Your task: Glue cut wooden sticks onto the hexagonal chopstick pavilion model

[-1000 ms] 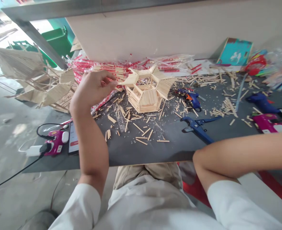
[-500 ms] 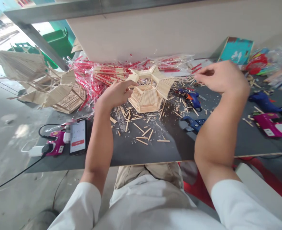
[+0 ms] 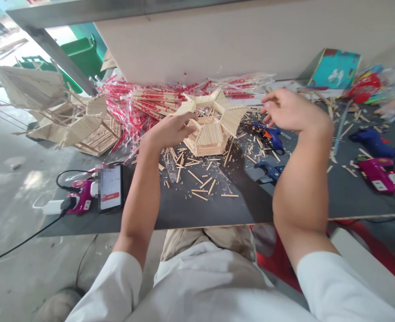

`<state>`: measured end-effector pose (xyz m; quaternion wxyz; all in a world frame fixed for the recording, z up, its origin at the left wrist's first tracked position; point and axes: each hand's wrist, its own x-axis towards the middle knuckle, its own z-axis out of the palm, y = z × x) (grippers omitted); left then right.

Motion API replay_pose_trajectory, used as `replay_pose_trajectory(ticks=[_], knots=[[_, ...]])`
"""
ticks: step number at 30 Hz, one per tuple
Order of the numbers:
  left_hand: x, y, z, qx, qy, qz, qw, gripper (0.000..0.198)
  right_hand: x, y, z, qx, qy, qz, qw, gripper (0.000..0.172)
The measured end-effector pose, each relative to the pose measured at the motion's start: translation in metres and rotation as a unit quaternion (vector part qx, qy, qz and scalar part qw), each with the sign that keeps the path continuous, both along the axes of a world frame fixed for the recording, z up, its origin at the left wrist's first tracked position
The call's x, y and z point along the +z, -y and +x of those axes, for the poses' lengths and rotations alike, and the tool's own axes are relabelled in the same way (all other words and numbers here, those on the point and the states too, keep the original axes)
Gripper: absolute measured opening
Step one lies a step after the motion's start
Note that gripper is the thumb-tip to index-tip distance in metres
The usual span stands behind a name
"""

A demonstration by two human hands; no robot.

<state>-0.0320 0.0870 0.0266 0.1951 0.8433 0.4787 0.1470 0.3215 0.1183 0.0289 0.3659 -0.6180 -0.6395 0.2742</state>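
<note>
A lantern-like model of pale wooden sticks (image 3: 211,134) stands on the dark table, with a hexagonal base and slatted panels flaring outward at the top. My left hand (image 3: 172,130) is at its left side, thumb and fingers apart, overlapping the model in view; whether the fingertips touch it I cannot tell. Raised to the right of the model is my right hand (image 3: 293,109), its fingers loosely bent and spread, with nothing visible in them. Below that hand lies a blue glue gun (image 3: 273,139) with an orange trigger. Nearer the forearm is a blue cutter-like tool (image 3: 267,172).
Short cut sticks (image 3: 200,179) litter the table around a clear ruler (image 3: 171,166). Red-tipped sticks in plastic (image 3: 150,105) lie behind. A larger stick model (image 3: 76,120) stands left. A phone (image 3: 112,190) and magenta power strips (image 3: 375,172) lie near the sides, with trailing cables.
My right hand has moved left, toward the model, and its fingers have spread. My left hand has shifted slightly right, farther over the model's left side.
</note>
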Motion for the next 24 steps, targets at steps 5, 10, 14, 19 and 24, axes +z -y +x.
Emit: replay_pose_trajectory(ticks=[5, 10, 14, 19, 24], knots=[[0.003, 0.001, -0.006, 0.013, -0.010, 0.010, 1.000, 0.048, -0.016, -0.012, -0.040, 0.082, -0.100, -0.111, 0.985, 0.038], [0.005, 0.003, -0.012, 0.043, -0.034, 0.015, 0.998, 0.049, -0.029, -0.015, -0.066, 0.131, -0.142, -0.075, 0.978, 0.048], [0.005, 0.005, -0.013, 0.051, -0.036, 0.013, 0.998, 0.050, -0.039, -0.019, -0.071, 0.117, -0.131, -0.052, 0.983, 0.054], [0.005, 0.007, -0.008, 0.048, -0.032, -0.011, 0.998, 0.057, -0.060, -0.034, -0.073, 0.085, -0.118, 0.017, 0.989, 0.055], [0.004, 0.004, -0.024, 0.010, 0.009, -0.064, 0.998, 0.077, -0.078, -0.048, -0.069, 0.019, -0.122, 0.016, 0.992, 0.049]])
